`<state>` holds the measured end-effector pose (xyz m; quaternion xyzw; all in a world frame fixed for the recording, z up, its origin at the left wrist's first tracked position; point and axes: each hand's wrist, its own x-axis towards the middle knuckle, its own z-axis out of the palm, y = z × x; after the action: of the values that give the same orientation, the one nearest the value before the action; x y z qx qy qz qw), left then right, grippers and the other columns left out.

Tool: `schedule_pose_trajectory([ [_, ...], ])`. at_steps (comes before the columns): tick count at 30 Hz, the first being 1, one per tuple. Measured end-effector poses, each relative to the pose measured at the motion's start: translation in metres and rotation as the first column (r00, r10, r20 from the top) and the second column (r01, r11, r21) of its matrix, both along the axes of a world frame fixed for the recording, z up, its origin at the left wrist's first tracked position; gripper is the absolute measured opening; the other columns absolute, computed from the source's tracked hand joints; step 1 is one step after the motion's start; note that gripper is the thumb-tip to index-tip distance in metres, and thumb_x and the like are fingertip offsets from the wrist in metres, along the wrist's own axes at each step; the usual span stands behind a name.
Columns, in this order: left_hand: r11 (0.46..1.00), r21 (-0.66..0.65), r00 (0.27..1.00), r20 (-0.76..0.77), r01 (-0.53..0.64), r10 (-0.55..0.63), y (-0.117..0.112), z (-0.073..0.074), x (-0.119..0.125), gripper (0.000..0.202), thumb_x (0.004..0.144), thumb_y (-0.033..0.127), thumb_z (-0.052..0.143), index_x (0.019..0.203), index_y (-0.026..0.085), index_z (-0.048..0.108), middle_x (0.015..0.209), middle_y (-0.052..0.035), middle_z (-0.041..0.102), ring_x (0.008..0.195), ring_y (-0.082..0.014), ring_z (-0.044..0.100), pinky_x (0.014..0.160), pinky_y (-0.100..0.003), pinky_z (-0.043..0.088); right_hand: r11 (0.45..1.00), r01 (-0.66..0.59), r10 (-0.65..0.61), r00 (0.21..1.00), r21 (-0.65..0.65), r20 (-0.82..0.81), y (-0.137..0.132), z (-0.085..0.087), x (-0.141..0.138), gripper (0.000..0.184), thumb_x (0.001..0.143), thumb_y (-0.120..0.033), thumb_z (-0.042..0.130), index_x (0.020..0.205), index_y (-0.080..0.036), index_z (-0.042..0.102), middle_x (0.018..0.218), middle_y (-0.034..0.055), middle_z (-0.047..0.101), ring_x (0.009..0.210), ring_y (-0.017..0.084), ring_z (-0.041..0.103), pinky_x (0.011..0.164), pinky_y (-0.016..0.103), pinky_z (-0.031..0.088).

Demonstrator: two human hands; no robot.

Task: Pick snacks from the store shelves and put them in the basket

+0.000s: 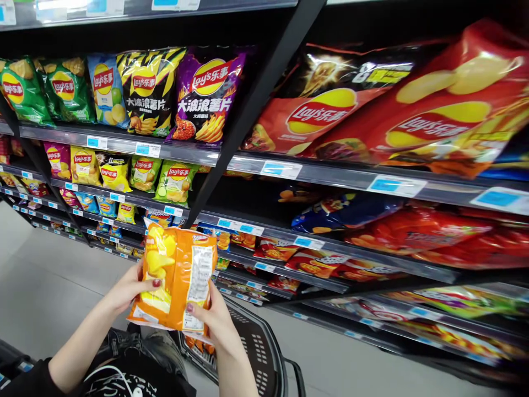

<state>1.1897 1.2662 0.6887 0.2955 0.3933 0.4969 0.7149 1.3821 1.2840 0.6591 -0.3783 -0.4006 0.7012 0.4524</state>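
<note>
An orange bag of chips (178, 281) is held up in front of me by both hands, its back with the white printed label toward me. My left hand (131, 285) grips its left edge, thumb pressed on the front side. On the right edge my right hand (211, 311) is closed, the thumb lying over the label's lower part; the other fingers are hidden behind the bag. Below the bag, partly covered by it and by my right arm, is a black shopping basket (250, 342) with orange packages inside.
Store shelves (198, 154) run along the front and right, stocked with chip bags. A purple bag (209, 96) stands on the upper shelf, large red bags (450, 105) at the right. A dark upright post (252, 99) divides the shelving. Grey floor (53, 281) lies at left.
</note>
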Motion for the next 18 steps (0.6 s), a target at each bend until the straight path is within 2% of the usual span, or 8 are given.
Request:
schedule_pose_trajectory([
  [3,0.996,0.076,0.998,-0.045,0.045,-0.041,0.001,0.000,-0.006,0.053,0.055,0.021,0.079,0.103,0.015,0.058,0.107,-0.0122,0.065,0.097,-0.0310,0.061,0.082,-0.040,0.049,0.994,-0.028,0.023,0.998,0.104,0.050,-0.001,0.001,0.005,0.069,0.046,-0.028,0.083,0.106,-0.019,0.050,0.103,0.0103,0.066,0.088,0.028,0.064,0.074,0.039,0.052],
  [5,0.993,0.114,0.996,-0.083,0.031,-0.021,0.002,-0.001,-0.007,0.055,0.059,0.026,0.076,0.108,0.016,0.055,0.111,-0.0131,0.063,0.103,-0.0326,0.058,0.087,-0.044,0.046,0.985,0.002,-0.025,0.991,0.174,0.131,-0.003,0.007,0.003,0.064,0.050,-0.033,0.080,0.104,-0.018,0.050,0.099,0.0108,0.066,0.085,0.028,0.064,0.073,0.039,0.052],
  [7,0.978,0.189,0.971,-0.201,-0.090,0.128,0.000,-0.003,-0.003,0.055,0.068,0.031,0.069,0.118,0.021,0.048,0.124,-0.0115,0.054,0.119,-0.0306,0.045,0.099,-0.045,0.036,0.959,0.099,-0.182,0.934,0.265,0.308,-0.005,0.017,-0.004,0.058,0.057,-0.038,0.075,0.105,-0.018,0.050,0.099,0.0116,0.066,0.087,0.029,0.063,0.074,0.041,0.051],
  [9,0.920,0.339,0.855,-0.399,-0.198,0.331,-0.007,-0.004,0.006,0.054,0.076,0.032,0.061,0.126,0.024,0.042,0.135,-0.0097,0.042,0.131,-0.0265,0.028,0.108,-0.045,0.021,0.887,0.219,-0.425,0.733,0.406,0.532,-0.010,0.026,-0.017,0.057,0.064,-0.039,0.069,0.111,-0.017,0.048,0.103,0.0135,0.064,0.092,0.032,0.061,0.078,0.046,0.049],
  [11,0.879,0.456,0.774,-0.503,-0.140,0.385,-0.017,-0.005,0.017,0.059,0.078,0.033,0.059,0.131,0.024,0.036,0.142,-0.0099,0.032,0.133,-0.0256,0.022,0.110,-0.044,0.017,0.771,0.240,-0.626,0.454,0.590,0.634,-0.018,0.033,-0.033,0.060,0.070,-0.038,0.064,0.121,-0.014,0.044,0.111,0.0172,0.059,0.100,0.034,0.057,0.081,0.048,0.048],
  [13,0.896,0.444,0.872,-0.425,-0.034,0.243,-0.026,-0.005,0.026,0.074,0.074,0.035,0.064,0.137,0.024,0.027,0.146,-0.0112,0.026,0.133,-0.0273,0.024,0.108,-0.043,0.024,0.656,0.124,-0.740,0.297,0.744,0.603,-0.029,0.036,-0.048,0.062,0.075,-0.034,0.059,0.129,-0.010,0.038,0.121,0.0205,0.052,0.107,0.033,0.052,0.084,0.047,0.047],
  [15,0.927,0.372,0.972,-0.200,-0.041,0.123,-0.027,-0.006,0.029,0.090,0.065,0.038,0.071,0.139,0.021,0.022,0.143,-0.0136,0.033,0.129,-0.0297,0.033,0.104,-0.040,0.033,0.572,-0.082,-0.760,0.319,0.816,0.566,-0.042,0.040,-0.059,0.060,0.079,-0.026,0.052,0.134,-0.008,0.035,0.129,0.0199,0.046,0.117,0.032,0.046,0.089,0.045,0.046],
  [18,0.960,0.200,0.981,0.062,-0.194,0.186,-0.018,-0.006,0.018,0.088,0.055,0.034,0.077,0.131,0.016,0.037,0.120,-0.0134,0.059,0.109,-0.0305,0.055,0.094,-0.038,0.044,0.465,-0.332,-0.615,0.545,0.821,0.569,-0.056,0.048,-0.058,0.056,0.077,-0.012,0.048,0.133,-0.015,0.042,0.127,0.0110,0.052,0.120,0.029,0.044,0.093,0.042,0.045],
])
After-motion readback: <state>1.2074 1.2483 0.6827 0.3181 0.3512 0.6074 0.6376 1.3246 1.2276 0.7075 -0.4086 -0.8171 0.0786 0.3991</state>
